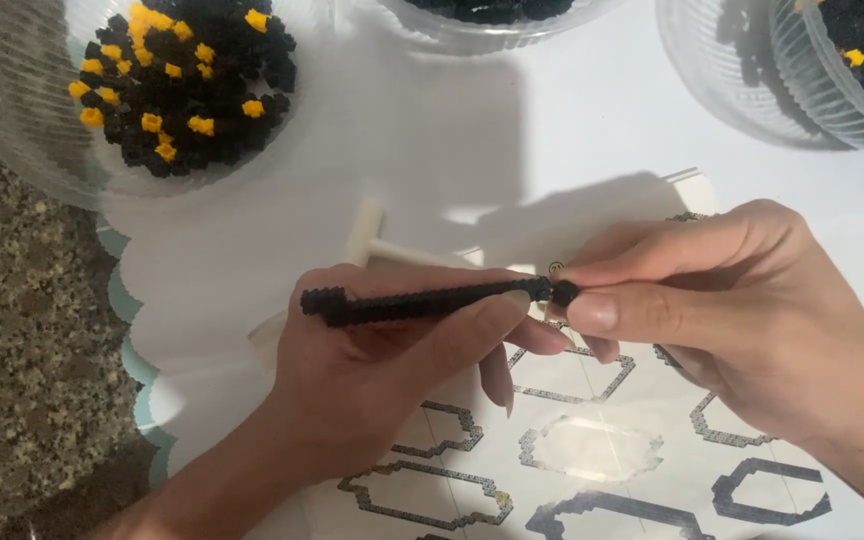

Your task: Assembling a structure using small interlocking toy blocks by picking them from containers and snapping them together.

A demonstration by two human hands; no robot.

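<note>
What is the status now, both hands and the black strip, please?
Left hand grips long black brick strip. Right hand pinches small black piece at strip's end. Small white hammer lies behind; nothing blocks.

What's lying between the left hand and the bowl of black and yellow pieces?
In the head view, a small cream plastic hammer lies on the white mat between the left hand and the bowl; otherwise bare mat.

Home craft table: bowls of blocks (177, 85), instruction sheet (592, 440) (granite counter (22, 330)).
</note>
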